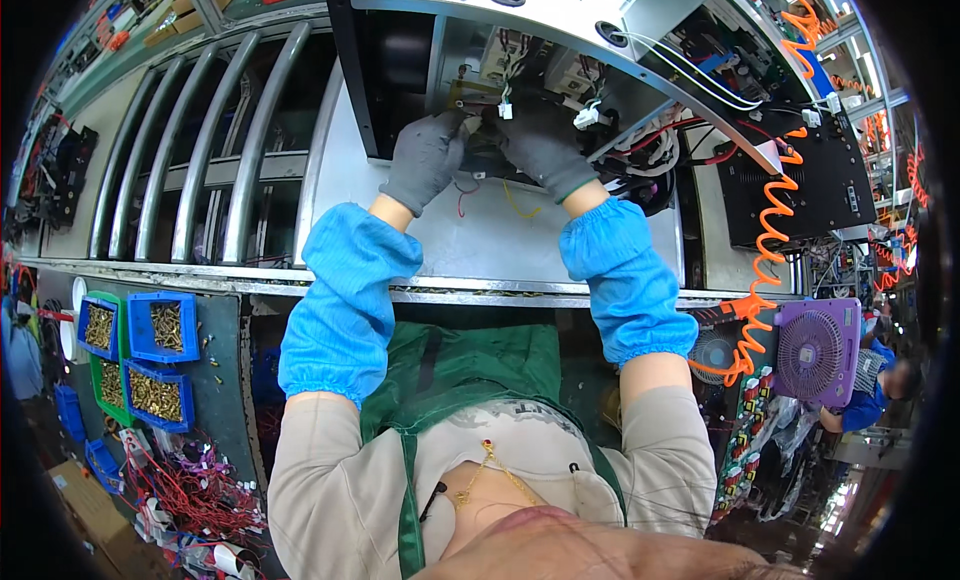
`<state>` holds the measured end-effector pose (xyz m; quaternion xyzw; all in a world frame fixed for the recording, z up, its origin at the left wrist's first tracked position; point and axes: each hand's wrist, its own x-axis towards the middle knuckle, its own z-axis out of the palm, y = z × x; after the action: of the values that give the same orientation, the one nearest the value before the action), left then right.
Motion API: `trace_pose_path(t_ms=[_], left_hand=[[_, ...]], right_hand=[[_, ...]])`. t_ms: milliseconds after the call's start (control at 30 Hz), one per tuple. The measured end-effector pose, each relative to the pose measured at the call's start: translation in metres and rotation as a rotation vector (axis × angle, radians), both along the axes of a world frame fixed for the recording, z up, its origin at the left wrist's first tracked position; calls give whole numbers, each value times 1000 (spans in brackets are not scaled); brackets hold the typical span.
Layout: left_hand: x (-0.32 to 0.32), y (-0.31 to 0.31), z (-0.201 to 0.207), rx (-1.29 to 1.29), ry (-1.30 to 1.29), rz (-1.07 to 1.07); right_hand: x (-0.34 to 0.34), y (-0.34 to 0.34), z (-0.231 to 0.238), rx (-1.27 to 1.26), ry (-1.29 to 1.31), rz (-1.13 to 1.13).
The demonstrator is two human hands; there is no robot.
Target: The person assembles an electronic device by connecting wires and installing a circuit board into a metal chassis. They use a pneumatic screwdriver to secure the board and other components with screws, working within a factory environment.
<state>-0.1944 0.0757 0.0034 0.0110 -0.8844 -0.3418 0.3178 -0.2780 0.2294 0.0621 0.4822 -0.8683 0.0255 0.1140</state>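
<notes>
Both hands wear grey gloves and reach inside a metal equipment cabinet (505,18) with an open front. My left hand (424,162) is on the left with its fingers bent together. What they pinch, if anything, is too small to make out. Close beside it, my right hand (545,152) points inward, its fingertips lost in shadow. Below and between the hands, a thin red wire (461,202) and a yellow wire (520,208) hang over the bare metal panel. Above the right hand dangle white wire connectors (588,116) from components inside the cabinet.
Metal rollers (255,145) run along the left. Blue bins (163,326) of brass-coloured fasteners stand at lower left, near a heap of red wires (200,490). On the right are a coiled orange air hose (775,220), a black unit (800,190) and a purple fan (815,352).
</notes>
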Motion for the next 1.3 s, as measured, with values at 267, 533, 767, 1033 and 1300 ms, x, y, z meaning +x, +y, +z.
trace_pose_path(t_ms=[267, 533, 767, 1033, 1300], left_hand=[[0, 6, -4, -52, -12, 106], [-11, 24, -27, 1129, -143, 5], [-21, 20, -58, 57, -45, 128], [-72, -1, -89, -583, -415, 71], [-65, -35, -118, 1032, -172, -332]], right_hand=[[-15, 5, -6, -1, -121, 60], [-12, 3, -9, -141, -192, -57], [-9, -2, -21, -272, -40, -121], [-4, -28, -29, -523, -443, -315], [67, 53, -9, -687, 157, -69]])
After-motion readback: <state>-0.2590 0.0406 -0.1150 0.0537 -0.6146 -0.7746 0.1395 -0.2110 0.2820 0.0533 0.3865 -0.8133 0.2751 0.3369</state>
